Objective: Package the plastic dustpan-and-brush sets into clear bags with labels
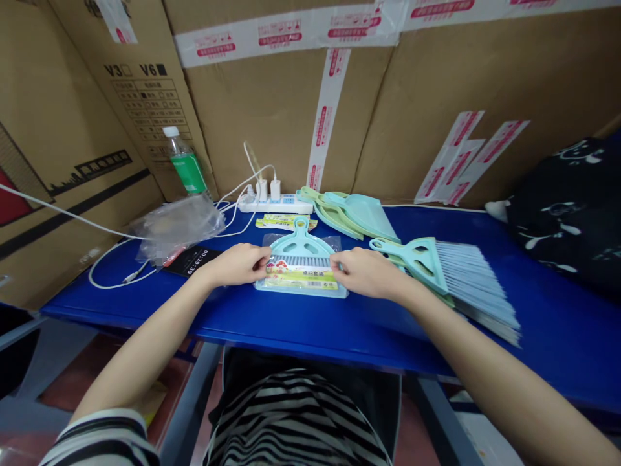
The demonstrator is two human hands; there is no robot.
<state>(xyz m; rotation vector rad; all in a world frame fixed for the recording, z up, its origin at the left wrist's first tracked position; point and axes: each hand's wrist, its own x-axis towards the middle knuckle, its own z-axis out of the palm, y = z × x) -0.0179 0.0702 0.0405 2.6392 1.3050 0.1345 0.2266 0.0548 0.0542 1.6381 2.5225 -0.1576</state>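
A light-blue dustpan and brush set (pixel 301 246) lies in front of me on the blue tabletop, in a clear plastic bag with a yellow printed label (pixel 301 278) across it. My left hand (pixel 245 264) pinches the bag's left side, and my right hand (pixel 361 270) pinches its right side; the fingers of both are closed. Right of my right hand is a stack of blue and green brushes (pixel 417 259) with pale bristles. Behind it, several blue and green dustpans (pixel 359 210) are piled up. More printed labels (pixel 286 221) lie just behind the bagged set.
A white power strip (pixel 276 204) with plugs and cables stands at the back. To the left are clear plastic bags (pixel 179 223), a phone (pixel 193 260) showing a timer, and a green-labelled bottle (pixel 188 169). Cardboard (pixel 281 110) walls the back; a dark patterned fabric item (pixel 567 213) is at right.
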